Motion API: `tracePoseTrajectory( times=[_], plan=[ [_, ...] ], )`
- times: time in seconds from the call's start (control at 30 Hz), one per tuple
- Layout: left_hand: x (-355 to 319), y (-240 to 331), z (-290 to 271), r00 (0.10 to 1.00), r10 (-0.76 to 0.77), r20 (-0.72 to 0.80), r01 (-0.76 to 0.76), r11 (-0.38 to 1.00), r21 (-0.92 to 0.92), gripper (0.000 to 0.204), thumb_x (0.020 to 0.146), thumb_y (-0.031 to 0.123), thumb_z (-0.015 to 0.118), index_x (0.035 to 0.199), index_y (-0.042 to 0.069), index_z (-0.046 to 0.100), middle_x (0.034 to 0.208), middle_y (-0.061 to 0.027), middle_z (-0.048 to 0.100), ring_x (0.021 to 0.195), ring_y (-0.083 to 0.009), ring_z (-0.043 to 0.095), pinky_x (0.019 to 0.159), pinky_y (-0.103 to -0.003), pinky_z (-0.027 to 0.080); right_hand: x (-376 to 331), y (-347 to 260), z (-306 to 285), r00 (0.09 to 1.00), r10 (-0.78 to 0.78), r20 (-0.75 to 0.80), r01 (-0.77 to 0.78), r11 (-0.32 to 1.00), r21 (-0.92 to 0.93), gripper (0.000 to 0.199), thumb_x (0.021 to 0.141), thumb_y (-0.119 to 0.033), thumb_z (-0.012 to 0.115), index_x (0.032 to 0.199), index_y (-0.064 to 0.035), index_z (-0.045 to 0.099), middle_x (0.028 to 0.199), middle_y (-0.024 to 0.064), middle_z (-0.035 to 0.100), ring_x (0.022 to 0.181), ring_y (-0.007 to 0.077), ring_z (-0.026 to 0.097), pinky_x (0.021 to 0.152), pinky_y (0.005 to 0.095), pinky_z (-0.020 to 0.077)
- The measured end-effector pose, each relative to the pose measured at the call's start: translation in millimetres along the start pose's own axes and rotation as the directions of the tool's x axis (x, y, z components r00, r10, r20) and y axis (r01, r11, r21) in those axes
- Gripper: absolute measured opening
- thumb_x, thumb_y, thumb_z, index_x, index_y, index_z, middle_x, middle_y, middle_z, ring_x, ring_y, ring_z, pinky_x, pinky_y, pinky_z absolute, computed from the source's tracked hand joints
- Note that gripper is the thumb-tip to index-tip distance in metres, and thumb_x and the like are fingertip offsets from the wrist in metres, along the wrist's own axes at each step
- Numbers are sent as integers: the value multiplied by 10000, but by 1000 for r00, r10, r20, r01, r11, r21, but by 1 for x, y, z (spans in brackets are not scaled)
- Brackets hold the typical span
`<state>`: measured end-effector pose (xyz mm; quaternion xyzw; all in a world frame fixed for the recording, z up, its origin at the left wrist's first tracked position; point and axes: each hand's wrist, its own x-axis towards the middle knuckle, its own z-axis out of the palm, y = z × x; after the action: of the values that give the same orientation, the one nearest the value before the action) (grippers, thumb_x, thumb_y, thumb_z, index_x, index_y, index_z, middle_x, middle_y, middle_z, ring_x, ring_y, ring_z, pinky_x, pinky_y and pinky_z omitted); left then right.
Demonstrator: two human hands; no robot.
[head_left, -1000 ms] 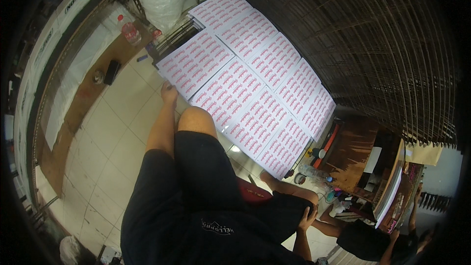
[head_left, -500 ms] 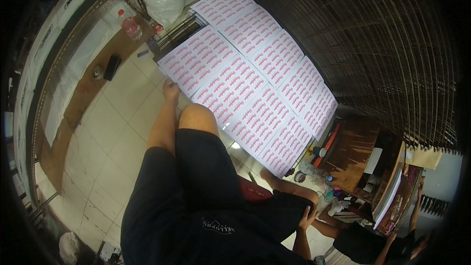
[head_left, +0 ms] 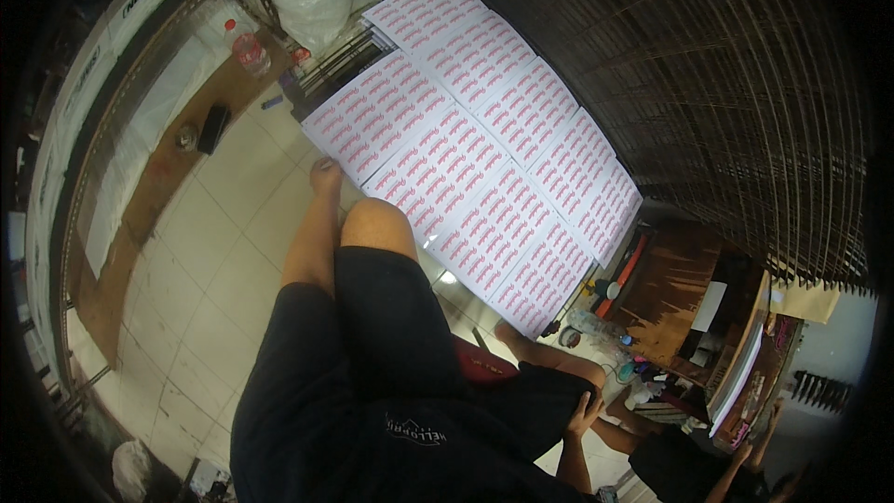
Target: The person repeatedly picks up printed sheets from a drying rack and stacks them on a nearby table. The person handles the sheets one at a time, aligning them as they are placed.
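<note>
White sheets printed with rows of small red designs lie side by side over a rack, sloping from the upper left toward the lower right. My left hand is just beside their near left edge, fingers curled in, and I see nothing held in it. My right hand rests on my right knee with its fingers laid over the dark shorts. Both of my legs are bent in front of the sheets. A red seat shows between my thighs.
A tall wire drying rack leans at the upper right. To the left, a wooden board bears a bottle and a black phone-like object. A wooden table and a co-worker's arms are at the right.
My left hand has drawn slightly down from the sheets' left corner. That corner now sits a little to the right. The co-worker's hands have shifted lower at the right.
</note>
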<state>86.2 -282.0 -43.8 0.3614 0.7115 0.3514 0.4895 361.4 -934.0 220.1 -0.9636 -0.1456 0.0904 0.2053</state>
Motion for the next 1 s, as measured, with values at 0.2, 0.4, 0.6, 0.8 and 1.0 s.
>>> tracePoseTrajectory(
  times=[0.2, 0.4, 0.6, 0.8, 1.0],
  plan=[
    [-14, 1, -5, 998, -51, 48, 55, 994, -93, 391, 755, 80, 644, 1116, -32, 543, 810, -139, 632, 623, -169, 605, 514, -272, 478, -1, -2, 2, 999, -29, -36, 29, 1000, 2, 515, 926, -405, 390, 1236, 5, 423, 1220, 230, 431, 1158, 396, 365, 1004, 491, 233],
    [-24, 15, -1, 996, -28, 79, 40, 988, -150, 322, 709, 20, 590, 1014, -83, 599, 731, -128, 627, 554, -163, 581, 493, -270, 470, -2, -1, 3, 997, -22, -78, 24, 1000, 19, 535, 914, -424, 419, 1239, 0, 423, 1181, 233, 411, 1130, 382, 386, 967, 479, 294],
    [-27, 16, -1, 997, -26, 76, 36, 989, -142, 256, 690, -7, 572, 925, -93, 629, 688, -119, 613, 536, -166, 570, 481, -272, 457, -3, -15, 0, 998, -2, -66, 4, 999, 40, 525, 913, -430, 429, 1238, -18, 434, 1173, 224, 408, 1133, 370, 388, 970, 473, 299],
    [-35, 24, -1, 999, -14, 50, 21, 990, -143, 243, 688, -25, 568, 916, -91, 624, 694, -124, 611, 550, -169, 575, 480, -275, 452, -1, -1, 2, 997, -30, -68, 31, 999, 12, 502, 916, -413, 432, 1232, -24, 448, 1204, 227, 397, 1157, 384, 371, 985, 493, 283],
    [-21, 15, -4, 997, -61, 41, 64, 994, -85, 275, 688, 29, 612, 945, -69, 611, 729, -135, 617, 571, -177, 586, 491, -272, 469, 2, 3, 3, 999, -22, -41, 22, 1000, -14, 498, 916, -381, 440, 1237, 1, 439, 1264, 250, 365, 1220, 404, 327, 1019, 489, 253]
  ],
)
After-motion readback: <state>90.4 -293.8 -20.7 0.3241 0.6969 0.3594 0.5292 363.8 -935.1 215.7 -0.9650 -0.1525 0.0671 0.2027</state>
